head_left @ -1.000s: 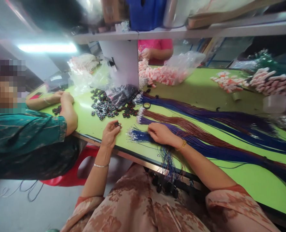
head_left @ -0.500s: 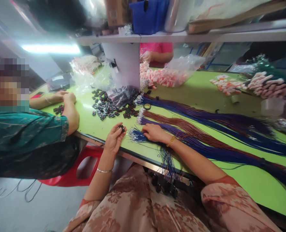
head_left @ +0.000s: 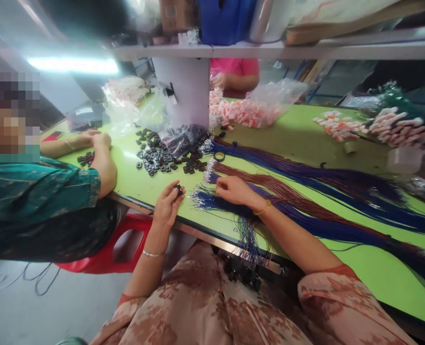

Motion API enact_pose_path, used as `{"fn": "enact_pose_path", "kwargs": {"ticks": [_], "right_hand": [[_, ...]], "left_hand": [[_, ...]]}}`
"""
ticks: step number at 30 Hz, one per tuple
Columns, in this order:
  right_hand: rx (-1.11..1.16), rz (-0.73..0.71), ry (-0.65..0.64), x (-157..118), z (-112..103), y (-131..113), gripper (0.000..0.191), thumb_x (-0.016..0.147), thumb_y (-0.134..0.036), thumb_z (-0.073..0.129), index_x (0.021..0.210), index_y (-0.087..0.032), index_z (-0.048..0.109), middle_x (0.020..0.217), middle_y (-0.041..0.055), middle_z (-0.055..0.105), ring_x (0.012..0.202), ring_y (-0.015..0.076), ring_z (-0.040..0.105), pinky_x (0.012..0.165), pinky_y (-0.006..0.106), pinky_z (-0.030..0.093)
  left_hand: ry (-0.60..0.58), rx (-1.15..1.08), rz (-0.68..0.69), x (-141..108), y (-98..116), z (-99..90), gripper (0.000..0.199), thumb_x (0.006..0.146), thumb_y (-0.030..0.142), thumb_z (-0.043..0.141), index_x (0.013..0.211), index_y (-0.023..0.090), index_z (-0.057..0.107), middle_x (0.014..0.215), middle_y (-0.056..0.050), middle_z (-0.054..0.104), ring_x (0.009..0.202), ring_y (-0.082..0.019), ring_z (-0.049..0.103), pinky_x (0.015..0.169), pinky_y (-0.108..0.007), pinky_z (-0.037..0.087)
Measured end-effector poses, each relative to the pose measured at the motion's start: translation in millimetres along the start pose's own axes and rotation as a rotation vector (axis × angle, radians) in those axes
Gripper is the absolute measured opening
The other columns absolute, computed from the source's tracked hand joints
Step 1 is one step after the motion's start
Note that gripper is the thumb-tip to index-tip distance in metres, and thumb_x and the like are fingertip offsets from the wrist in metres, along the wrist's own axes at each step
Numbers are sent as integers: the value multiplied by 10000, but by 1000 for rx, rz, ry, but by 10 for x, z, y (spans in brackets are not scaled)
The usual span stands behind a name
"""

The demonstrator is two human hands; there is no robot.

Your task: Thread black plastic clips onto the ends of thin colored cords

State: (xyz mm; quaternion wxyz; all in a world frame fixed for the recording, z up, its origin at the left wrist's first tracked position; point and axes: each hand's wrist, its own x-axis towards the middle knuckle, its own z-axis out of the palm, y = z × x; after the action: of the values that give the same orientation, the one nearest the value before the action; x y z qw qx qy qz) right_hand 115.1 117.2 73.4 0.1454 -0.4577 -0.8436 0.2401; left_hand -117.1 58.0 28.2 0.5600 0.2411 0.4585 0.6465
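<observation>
My left hand [head_left: 167, 206] is closed around a small black plastic connector housing [head_left: 178, 189], raised at the table's front edge. My right hand [head_left: 234, 190] has its fingers curled together over the wire bundles; whatever is between the fingertips is hidden. Beneath and beside it lie blue wires [head_left: 212, 198] with silvery crimped ends, purple wires [head_left: 298, 221] and brown wires [head_left: 269, 181]. Beyond my left hand is a loose pile of black connector housings [head_left: 158, 158].
A roll of dark tape [head_left: 219, 156] sits by the wire ends. Joined wires [head_left: 248, 239] with black connectors hang off the front edge. At left sits a co-worker in a green sleeve [head_left: 68, 184] on a red stool [head_left: 135, 244]. An upright panel [head_left: 187, 96] supports the shelf [head_left: 269, 50].
My right hand has lifted slightly from the blue wire ends and moved a little right and away from me. My left hand keeps the connector housing in nearly the same place.
</observation>
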Motion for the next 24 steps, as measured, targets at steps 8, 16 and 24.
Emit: {"fn": "enact_pose_path", "kwargs": {"ticks": [8, 16, 24], "right_hand": [[512, -136, 40, 49, 218, -188, 136, 790, -265, 529, 738, -154, 586, 617, -43, 508, 575, 90, 402, 573, 214, 313], [419, -105, 130, -88, 337, -224, 182, 791, -273, 518, 640, -171, 533, 566, -52, 453, 544, 85, 348, 540, 221, 250], [167, -89, 142, -133, 349, -242, 253, 813, -275, 477, 578, -183, 498, 547, -19, 478, 536, 102, 342, 542, 251, 205]], "left_hand": [[-95, -69, -92, -115, -31, 179, 320, 715, 170, 741, 1029, 163, 683, 861, -42, 699, 779, -112, 665, 695, -193, 535], [-192, -102, -152, -215, -216, 280, 241, 753, 167, 703, 991, 151, 666, 914, -53, 690, 800, -117, 648, 712, -214, 533], [-231, -109, -177, -252, -250, 319, 256, 752, 176, 714, 1002, 148, 667, 927, -51, 694, 798, -108, 648, 732, -204, 543]]}}
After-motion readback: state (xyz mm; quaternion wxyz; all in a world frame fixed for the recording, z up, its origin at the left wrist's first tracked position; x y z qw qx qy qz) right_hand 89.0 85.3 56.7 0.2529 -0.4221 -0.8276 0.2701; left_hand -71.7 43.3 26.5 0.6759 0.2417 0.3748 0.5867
